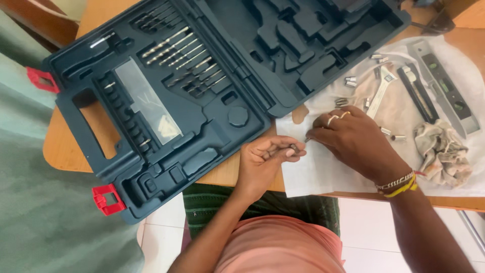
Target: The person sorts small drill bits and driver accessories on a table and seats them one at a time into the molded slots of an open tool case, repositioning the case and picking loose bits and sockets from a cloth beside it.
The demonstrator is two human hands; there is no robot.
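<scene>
Looking down through the head camera, I see my left hand [267, 157] curled shut around a small dark metal bit [293, 148], just beside the open dark blue plastic tool case [166, 96] on the wooden table [60, 146]. My right hand [353, 139] pinches something too small to tell on the white paper sheet [308, 174]. Nearby lie small silver sockets [349, 81], a grey spirit level [444, 91] and a crumpled beige rag [442, 151].
</scene>
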